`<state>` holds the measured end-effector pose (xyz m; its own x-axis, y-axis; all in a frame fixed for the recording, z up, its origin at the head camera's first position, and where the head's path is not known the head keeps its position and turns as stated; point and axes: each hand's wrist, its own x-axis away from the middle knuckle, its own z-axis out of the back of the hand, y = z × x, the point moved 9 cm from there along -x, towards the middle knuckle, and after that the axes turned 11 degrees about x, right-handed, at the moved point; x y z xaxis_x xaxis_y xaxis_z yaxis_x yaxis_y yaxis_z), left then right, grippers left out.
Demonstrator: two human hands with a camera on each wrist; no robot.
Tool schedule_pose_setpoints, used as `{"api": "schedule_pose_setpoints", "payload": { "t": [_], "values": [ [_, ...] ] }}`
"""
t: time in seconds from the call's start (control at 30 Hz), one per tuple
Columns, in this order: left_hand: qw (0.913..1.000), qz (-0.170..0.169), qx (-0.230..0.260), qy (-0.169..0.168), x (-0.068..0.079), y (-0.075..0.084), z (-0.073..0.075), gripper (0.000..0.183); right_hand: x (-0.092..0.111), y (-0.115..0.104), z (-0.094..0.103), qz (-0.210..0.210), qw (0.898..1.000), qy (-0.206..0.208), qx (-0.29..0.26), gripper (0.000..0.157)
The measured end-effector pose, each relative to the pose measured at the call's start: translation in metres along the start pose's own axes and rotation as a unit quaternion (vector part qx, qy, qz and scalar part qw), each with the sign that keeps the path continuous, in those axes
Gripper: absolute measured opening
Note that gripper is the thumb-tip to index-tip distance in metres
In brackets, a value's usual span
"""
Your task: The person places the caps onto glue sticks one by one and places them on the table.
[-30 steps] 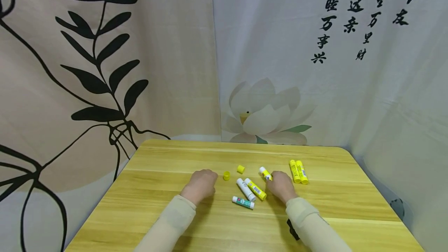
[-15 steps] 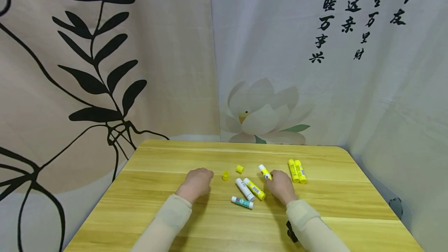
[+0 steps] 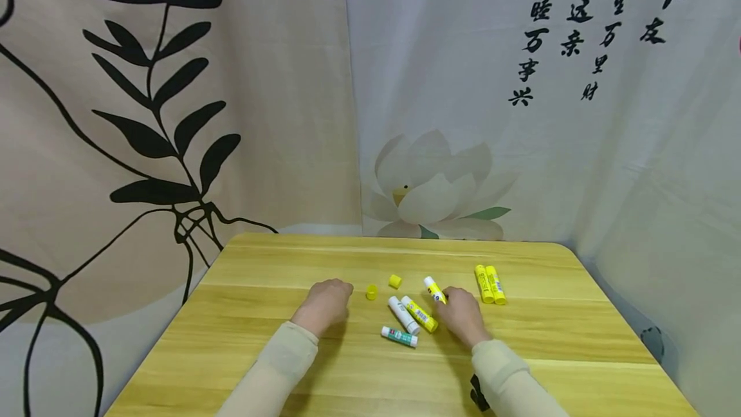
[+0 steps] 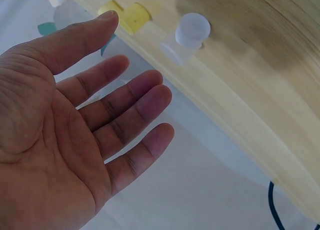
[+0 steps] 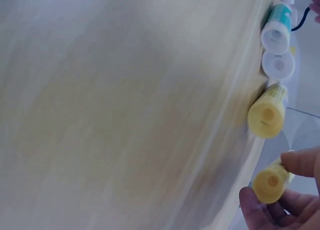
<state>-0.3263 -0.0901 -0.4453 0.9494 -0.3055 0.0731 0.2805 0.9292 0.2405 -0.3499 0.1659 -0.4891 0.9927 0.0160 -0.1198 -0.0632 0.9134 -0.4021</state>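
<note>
We see a yellow-and-white glue stick (image 3: 434,289) pinched at its lower end by the fingertips (image 5: 300,162) of the right hand (image 3: 461,315), lying on the table (image 3: 278,269) near its middle. Just left lie a yellow glue stick (image 3: 420,314), a white glue stick (image 3: 403,315) and a green-capped glue stick (image 3: 399,336). Two loose yellow caps (image 3: 395,281) sit beyond them. The left hand (image 3: 325,304) rests knuckles-up near one cap; the left wrist view shows its fingers relaxed, gripping nothing. Two capped yellow glue sticks (image 3: 489,284) lie side by side to the right.
</note>
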Motion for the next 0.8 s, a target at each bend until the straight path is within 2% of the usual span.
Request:
{"api": "schedule_pose_setpoints", "payload": {
  "t": [0.3, 0.6, 0.8],
  "values": [
    [0.9998, 0.0, -0.009, -0.016, -0.012, 0.008, -0.008, 0.022, 0.006, -0.004, 0.003, 0.0, 1.0, 0.017, -0.002, 0.03],
    [0.9995, -0.023, -0.019, -0.007, -0.021, 0.016, -0.002, 0.014, 0.01, -0.003, 0.007, -0.015, 0.999, 0.024, -0.035, 0.031],
    [0.9997, -0.017, -0.014, -0.006, -0.022, 0.013, -0.003, 0.014, 0.015, -0.005, 0.009, -0.017, 0.998, 0.03, -0.057, 0.028]
  ]
}}
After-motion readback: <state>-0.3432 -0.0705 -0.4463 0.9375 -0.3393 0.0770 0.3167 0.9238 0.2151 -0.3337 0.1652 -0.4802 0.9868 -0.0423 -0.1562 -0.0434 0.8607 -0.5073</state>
